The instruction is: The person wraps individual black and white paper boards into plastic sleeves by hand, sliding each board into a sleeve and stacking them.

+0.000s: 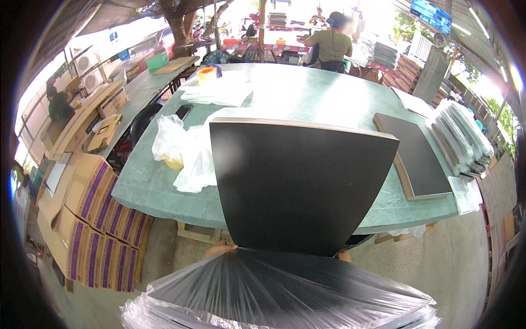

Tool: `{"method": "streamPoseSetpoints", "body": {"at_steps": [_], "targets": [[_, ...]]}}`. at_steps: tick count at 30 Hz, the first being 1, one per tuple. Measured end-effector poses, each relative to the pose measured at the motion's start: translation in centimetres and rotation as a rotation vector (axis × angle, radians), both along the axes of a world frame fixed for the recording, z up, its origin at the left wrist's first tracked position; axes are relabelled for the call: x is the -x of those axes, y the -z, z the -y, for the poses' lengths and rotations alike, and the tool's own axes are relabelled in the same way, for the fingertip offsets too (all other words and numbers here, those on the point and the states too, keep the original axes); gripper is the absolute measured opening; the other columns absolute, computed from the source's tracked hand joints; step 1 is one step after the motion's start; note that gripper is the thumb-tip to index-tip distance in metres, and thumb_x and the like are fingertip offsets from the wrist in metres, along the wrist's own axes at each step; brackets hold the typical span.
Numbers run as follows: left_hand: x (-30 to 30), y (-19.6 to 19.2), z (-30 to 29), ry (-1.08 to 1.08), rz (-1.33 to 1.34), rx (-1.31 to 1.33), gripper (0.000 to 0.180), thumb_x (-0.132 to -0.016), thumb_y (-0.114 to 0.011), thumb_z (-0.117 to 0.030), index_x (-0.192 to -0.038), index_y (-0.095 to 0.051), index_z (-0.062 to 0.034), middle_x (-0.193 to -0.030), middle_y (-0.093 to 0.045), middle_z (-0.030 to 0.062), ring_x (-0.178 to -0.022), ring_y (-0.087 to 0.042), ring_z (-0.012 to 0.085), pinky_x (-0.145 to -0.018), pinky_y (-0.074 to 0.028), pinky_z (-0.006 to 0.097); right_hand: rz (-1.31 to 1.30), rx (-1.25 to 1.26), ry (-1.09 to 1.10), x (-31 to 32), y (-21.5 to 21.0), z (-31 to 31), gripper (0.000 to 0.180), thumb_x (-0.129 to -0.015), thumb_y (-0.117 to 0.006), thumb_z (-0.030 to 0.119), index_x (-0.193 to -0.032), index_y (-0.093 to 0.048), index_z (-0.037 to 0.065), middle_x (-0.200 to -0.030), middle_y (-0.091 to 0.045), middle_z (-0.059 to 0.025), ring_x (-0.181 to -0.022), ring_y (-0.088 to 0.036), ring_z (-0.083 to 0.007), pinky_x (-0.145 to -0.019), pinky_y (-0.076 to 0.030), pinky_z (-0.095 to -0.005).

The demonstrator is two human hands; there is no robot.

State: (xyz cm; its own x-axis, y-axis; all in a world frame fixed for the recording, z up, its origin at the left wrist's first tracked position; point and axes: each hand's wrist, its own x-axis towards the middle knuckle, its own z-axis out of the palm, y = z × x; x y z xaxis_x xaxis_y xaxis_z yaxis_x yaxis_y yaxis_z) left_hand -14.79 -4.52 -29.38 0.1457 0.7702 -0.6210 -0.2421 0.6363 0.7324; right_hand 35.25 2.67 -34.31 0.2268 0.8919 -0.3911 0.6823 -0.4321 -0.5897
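A stack of black boards [304, 181] stands tilted upright before me, its pale layered edge uppermost, over the near edge of the green table. Around its lower end stretches a clear plastic bag [290, 282], pulled into creases that fan out towards me. My left hand [221, 248] is closed on the bag's rim at the stack's lower left corner. At the lower right corner my right hand [343, 256] shows only in part, its fingers bent at the bag's rim; the rest is hidden by the bag and boards.
On the green table [159, 189] lie another black board stack [419, 156], a pile of plastic-wrapped boards [460, 137], crumpled clear bags [194, 156], a phone [183, 112] and a yellow tape roll [207, 75]. Cardboard cartons [90, 236] stand at left. A person [332, 44] sits beyond the table.
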Motion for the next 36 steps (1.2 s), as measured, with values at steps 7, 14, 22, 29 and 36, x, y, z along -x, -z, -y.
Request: {"method": "streamPoseSetpoints", "body": {"at_steps": [7,14,22,29,36], "targets": [[1.2,-11.6,0.1,0.11,-0.826,-0.327,0.011,-0.076,-0.059,-0.012,-0.076,-0.056,-0.0008,-0.075,-0.059,0.0059,-0.064,-0.055,0.014,-0.058,-0.043,0.027,-0.288,-0.227,-0.228,0.3,-23.0,-3.1,0.016,-0.073,-0.052,0.013,-0.075,-0.058,-0.002,-0.075,-0.061,-0.0133,-0.07,-0.057,-0.0221,-0.065,-0.045,-0.0341],[-5.3,-29.0,1.3,1.089,0.335,-0.989,0.032,-0.077,-0.062,-0.018,-0.102,-0.057,0.0002,-0.105,-0.054,0.0152,-0.101,-0.049,0.023,-0.086,-0.037,0.033,-1.236,0.402,-1.775,6.7,-30.8,-0.1,0.04,-0.084,-0.05,0.026,-0.115,-0.049,0.001,-0.126,-0.038,-0.0215,-0.122,-0.029,-0.0332,-0.099,-0.022,-0.044],[-3.1,-6.6,0.4,0.636,-0.265,-0.252,0.025,-0.08,-0.057,-0.02,-0.098,-0.059,-0.0027,-0.099,-0.058,0.0076,-0.095,-0.052,0.0157,-0.084,-0.038,0.028,-0.55,0.784,-1.036,8.3,-17.5,-0.1,0.052,-0.084,-0.046,0.042,-0.128,-0.037,0.014,-0.134,-0.03,-0.0095,-0.125,-0.024,-0.023,-0.101,-0.021,-0.0341],[4.5,-19.5,-11.2,0.443,-0.694,-0.59,0.021,-0.07,-0.046,-0.007,-0.085,-0.058,0.0018,-0.068,-0.059,0.0099,-0.056,-0.056,0.0161,-0.052,-0.048,0.03,-0.225,0.751,-0.968,9.6,-17.1,-0.1,0.054,-0.085,-0.044,0.044,-0.128,-0.036,0.012,-0.129,-0.037,-0.0083,-0.118,-0.033,-0.021,-0.096,-0.026,-0.0331],[3.9,-12.3,-19.8,-0.249,-1.11,-0.886,0.02,-0.059,-0.066,-0.025,-0.07,-0.06,-0.0094,-0.07,-0.061,0.01,-0.066,-0.059,0.0255,-0.06,-0.046,0.036,-0.114,0.674,-0.847,13.6,-18.2,0.5,0.055,-0.084,-0.045,0.044,-0.127,-0.037,0.01,-0.127,-0.039,-0.0086,-0.116,-0.035,-0.0212,-0.095,-0.028,-0.0328]]}}
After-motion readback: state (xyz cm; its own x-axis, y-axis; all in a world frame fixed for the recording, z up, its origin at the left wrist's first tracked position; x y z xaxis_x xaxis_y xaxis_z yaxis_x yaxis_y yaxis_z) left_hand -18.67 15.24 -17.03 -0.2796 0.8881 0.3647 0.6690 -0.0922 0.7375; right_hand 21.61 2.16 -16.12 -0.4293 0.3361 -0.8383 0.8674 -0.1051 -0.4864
